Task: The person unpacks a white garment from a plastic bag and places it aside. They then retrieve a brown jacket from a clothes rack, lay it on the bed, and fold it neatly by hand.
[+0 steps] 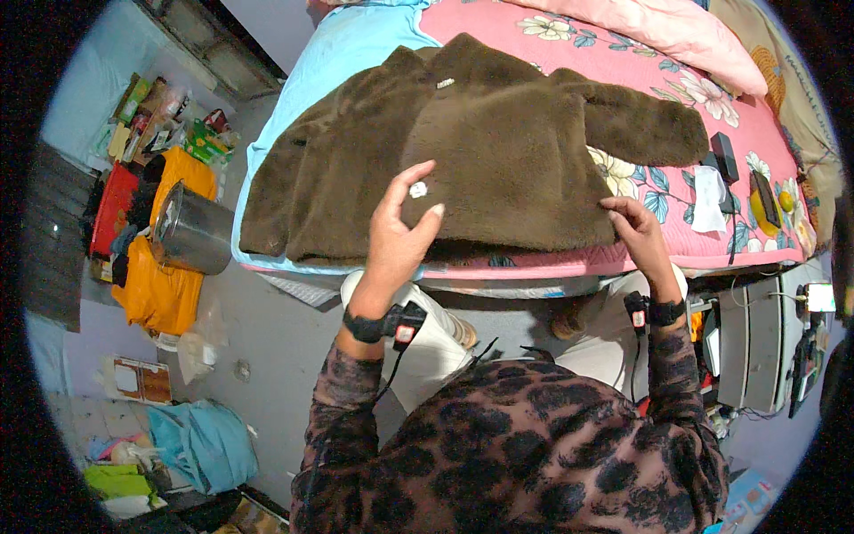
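Note:
A dark brown plush coat [494, 153] lies spread across the bed, one sleeve [647, 127] stretched out to the right. Its collar points away from me. Two small white fastenings [418, 190] show on the front, one near the collar and one lower down. My left hand [400, 233] is over the lower front of the coat, thumb and forefinger apart around the lower fastening, holding nothing. At the lower right corner of the coat, my right hand [637, 223] pinches the edge between thumb and fingers.
Under the coat are a pink floral bedspread [754, 233] and a light blue cloth [353, 47]. White paper [708, 200], a black box [724, 157] and a yellow item [764, 207] lie at right. A metal bin [200, 227] and orange bags [160, 287] stand left; drawers [764, 344] stand right.

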A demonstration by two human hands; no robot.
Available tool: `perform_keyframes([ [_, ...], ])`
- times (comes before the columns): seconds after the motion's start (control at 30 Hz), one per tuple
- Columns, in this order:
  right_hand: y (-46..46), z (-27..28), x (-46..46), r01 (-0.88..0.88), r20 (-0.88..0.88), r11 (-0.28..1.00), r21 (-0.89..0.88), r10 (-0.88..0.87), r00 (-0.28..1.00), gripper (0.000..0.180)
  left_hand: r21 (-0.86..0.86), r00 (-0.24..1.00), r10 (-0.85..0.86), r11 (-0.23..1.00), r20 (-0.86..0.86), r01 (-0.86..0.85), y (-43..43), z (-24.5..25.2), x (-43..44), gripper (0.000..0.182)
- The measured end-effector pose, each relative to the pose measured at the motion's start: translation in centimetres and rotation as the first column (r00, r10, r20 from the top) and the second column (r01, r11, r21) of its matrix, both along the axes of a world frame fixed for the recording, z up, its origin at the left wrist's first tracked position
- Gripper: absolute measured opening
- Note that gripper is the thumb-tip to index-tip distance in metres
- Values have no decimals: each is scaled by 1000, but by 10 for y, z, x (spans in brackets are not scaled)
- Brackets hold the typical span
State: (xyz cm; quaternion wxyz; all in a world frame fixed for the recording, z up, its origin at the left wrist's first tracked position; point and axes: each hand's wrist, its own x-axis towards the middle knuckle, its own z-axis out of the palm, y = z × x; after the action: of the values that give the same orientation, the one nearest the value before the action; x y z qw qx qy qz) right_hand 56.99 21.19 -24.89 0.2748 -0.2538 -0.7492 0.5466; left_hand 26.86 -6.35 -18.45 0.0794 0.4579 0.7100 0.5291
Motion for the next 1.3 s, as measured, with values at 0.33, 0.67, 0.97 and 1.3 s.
perform_keyframes([
  [0.33,-22,-6,-10,40,354,944,326,-161,921,46,-313,969,150,946,198,-83,-34,-74,1,57],
  [0.67,-24,-19,-14,138,45,898,417,-172,984,54,-63,896,40,998,442,-14,-22,-85,-14,50],
  [0.97,-5,-23,-1,165,215,948,273,-227,950,37,-338,992,101,933,-81,-122,-17,-70,11,55],
  [1.3,-2,29,17,-163,527,928,334,-41,849,30,-523,992,-67,845,108,113,-27,-36,-37,31],
])
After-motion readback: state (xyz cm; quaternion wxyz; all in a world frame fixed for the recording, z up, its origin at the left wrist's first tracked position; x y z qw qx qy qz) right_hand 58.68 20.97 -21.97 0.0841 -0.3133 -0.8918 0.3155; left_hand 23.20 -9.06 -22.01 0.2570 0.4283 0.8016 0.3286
